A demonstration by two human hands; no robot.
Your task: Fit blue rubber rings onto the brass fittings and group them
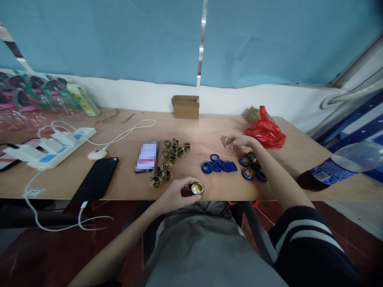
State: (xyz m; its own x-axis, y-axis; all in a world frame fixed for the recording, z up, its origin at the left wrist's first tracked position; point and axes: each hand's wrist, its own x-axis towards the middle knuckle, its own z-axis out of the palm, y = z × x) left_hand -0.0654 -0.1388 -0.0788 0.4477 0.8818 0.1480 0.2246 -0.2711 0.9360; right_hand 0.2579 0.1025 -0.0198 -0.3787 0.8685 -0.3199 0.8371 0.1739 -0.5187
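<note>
At the table's front edge my left hand [179, 193] grips a round gold-coloured metal cup with a dark blue rim [197, 188] between thumb and fingers. My right hand [237, 140] reaches over the table, fingers bent together at the tips; whether something small is in them I cannot make out. Just below those fingertips lie thin wire rings [229, 152]. Blue rings [220, 165] lie in a row between my hands. Left of them is a group of gold-coloured metal cups [172, 153]. More cups fitted with blue rings [247, 174] sit under my right forearm.
A phone with a lit screen [146, 156] and a dark phone [100, 177] lie left, near a power strip [64, 147] with white cables. A cardboard box [186, 107] stands at the back. Right are a red plastic bag [265, 131] and a bottle of dark drink [335, 169].
</note>
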